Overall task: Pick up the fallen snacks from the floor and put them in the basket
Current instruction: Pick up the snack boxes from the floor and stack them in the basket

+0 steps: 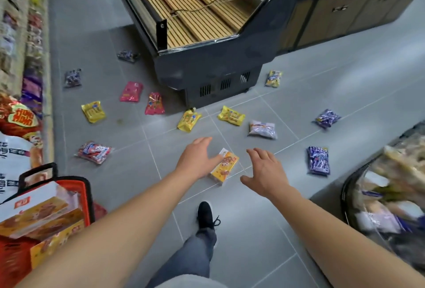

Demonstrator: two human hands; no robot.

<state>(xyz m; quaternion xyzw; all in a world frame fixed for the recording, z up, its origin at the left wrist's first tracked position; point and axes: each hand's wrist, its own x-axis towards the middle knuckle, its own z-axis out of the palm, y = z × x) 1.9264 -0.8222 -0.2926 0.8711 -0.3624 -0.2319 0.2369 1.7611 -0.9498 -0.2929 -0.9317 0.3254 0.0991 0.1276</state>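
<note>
You are reaching down for the orange snack box [224, 168] on the floor [264, 230], both hands spread and empty, left hand [196, 157] touching it, right hand [266, 172] just beside; next, grip it and carry it to the red basket [86, 198] at your left.

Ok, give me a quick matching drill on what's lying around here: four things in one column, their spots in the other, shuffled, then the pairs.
Things:
1. orange snack box
2. red basket
3. pink packet
4. dark purple packet

Places:
A. on the floor right of the right hand
B. far left, holding boxes
C. between both hands, left hand over its edge
D. left of the display case

Pairs: 1-C, 2-B, 3-D, 4-A
</note>
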